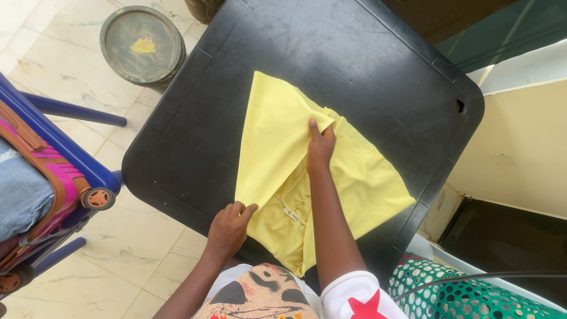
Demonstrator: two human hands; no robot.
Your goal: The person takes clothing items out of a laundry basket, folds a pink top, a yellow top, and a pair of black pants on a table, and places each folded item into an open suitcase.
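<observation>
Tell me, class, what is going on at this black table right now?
A person is handling a yellow garment spread on a black plastic table. The left hand grips the near corner of a panel of the cloth that lies folded over the rest, fingers pinching its edge. The right hand presses down on the middle of the garment, at the far end of that fold. A round lid lies on the tiled floor, a blue chair stands to the left, and a green perforated basket sits at lower right.

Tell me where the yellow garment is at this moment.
In the head view, the yellow garment lies on the black table, near its front edge. The left hand grips its near-left corner; the right hand presses its middle.
</observation>
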